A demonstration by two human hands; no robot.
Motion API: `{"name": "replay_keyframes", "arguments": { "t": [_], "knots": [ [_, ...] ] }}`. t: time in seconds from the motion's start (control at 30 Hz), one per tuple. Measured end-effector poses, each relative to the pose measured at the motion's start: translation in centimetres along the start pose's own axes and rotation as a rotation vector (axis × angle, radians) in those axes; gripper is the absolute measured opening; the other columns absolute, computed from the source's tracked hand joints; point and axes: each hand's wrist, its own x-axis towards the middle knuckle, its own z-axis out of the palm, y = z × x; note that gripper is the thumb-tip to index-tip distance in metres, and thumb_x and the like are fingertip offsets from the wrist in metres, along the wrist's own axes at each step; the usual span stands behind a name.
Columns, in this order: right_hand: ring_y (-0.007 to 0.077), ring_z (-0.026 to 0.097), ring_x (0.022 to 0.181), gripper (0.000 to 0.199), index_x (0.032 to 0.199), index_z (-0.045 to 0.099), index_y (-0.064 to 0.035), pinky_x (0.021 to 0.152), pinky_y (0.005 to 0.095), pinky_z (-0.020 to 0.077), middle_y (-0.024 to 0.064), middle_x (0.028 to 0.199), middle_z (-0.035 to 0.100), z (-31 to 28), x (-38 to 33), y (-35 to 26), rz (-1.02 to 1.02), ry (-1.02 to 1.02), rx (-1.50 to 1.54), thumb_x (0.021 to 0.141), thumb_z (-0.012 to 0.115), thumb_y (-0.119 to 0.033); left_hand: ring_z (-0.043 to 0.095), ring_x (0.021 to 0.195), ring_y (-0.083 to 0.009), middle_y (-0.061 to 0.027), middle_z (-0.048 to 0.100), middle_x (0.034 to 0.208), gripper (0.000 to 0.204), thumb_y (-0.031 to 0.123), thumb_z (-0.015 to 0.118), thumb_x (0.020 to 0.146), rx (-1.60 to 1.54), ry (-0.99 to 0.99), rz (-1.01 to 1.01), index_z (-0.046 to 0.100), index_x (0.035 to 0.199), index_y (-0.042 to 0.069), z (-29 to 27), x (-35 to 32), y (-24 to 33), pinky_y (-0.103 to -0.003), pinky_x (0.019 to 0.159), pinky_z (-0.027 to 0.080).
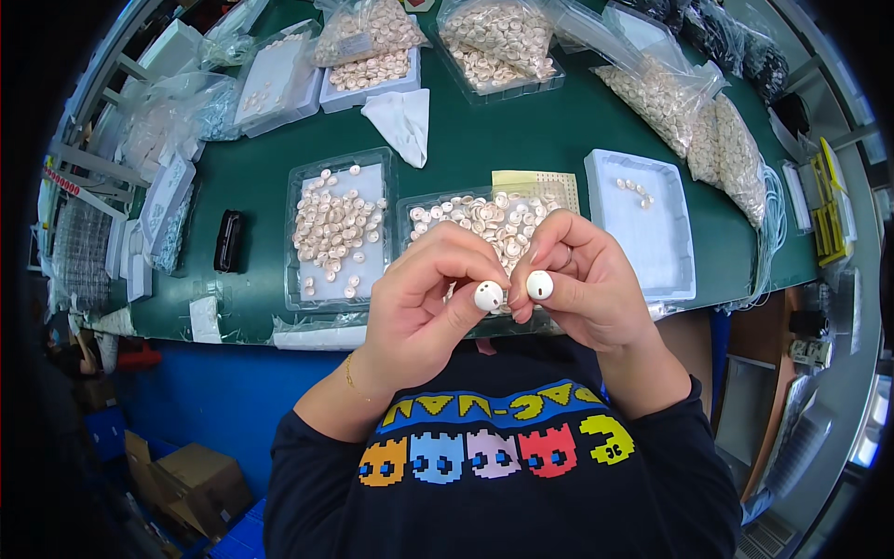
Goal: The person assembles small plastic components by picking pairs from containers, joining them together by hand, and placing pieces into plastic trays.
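Left fingers [453,320] pinch white earbud [487,296]; right fingers [568,294] pinch second earbud [539,285].

Big yellow lettering [494,407] on a blue band [555,388], upside down across the dark shirt [559,508]! Over left, red characters run along a pale strip [61,180]; on a far bag [382,23], a label [354,45], too small to read.

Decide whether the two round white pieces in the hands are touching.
Apart. The head view shows a gap between the left piece in the left hand and the right piece in the right hand.
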Motion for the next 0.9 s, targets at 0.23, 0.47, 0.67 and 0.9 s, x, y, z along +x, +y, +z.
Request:
{"name": "replay_keyframes", "arguments": {
  "t": [0.23,0.47,0.67,0.9],
  "knots": [
    [0.0168,0.063,0.074,0.018,0.094,0.047,-0.0026,0.066,0.0254,0.0512,0.0133,0.083,0.063,0.09,-0.26,0.26,-0.056,0.054,-0.118,0.081,0.060,0.002,0.062,0.068,-0.0195,-0.0151,0.064,0.101,0.019,-0.003,0.062,0.074,0.524,-0.178,0.427,0.057,0.090,0.005,-0.16,-0.48,0.62,-0.026,0.058,0.044],
    [0.0198,0.063,0.072,0.023,0.097,0.044,-0.0035,0.064,0.0268,0.0512,0.0167,0.078,0.062,0.42,-0.20,-0.02,-0.032,0.072,-0.092,0.081,0.060,0.002,0.059,0.080,-0.0192,-0.0175,0.060,0.098,0.007,0.001,0.053,0.086,0.166,0.058,0.141,0.053,0.093,0.001,0.60,-0.75,0.74,-0.026,0.069,0.047],
    [0.0200,0.062,0.070,0.019,0.098,0.048,-0.0022,0.064,0.0276,0.0506,0.0158,0.078,0.062,0.66,-0.27,0.01,-0.017,0.049,-0.054,0.082,0.058,0.000,0.051,0.071,-0.0089,-0.0054,0.056,0.082,0.011,0.011,0.053,0.090,-0.436,0.022,-0.292,0.053,0.094,0.001,0.34,-0.71,0.39,-0.021,0.063,0.042],
    [0.0203,0.061,0.069,0.010,0.093,0.052,-0.0015,0.064,0.0297,0.0500,0.0145,0.076,0.061,0.40,-0.37,0.19,0.006,0.007,-0.041,0.084,0.056,-0.003,0.052,0.067,-0.0068,-0.0036,0.055,0.078,0.013,0.013,0.054,0.090,-0.698,-0.023,-0.453,0.055,0.095,0.001,0.43,-0.85,0.27,-0.020,0.055,0.041]
  ]
}}
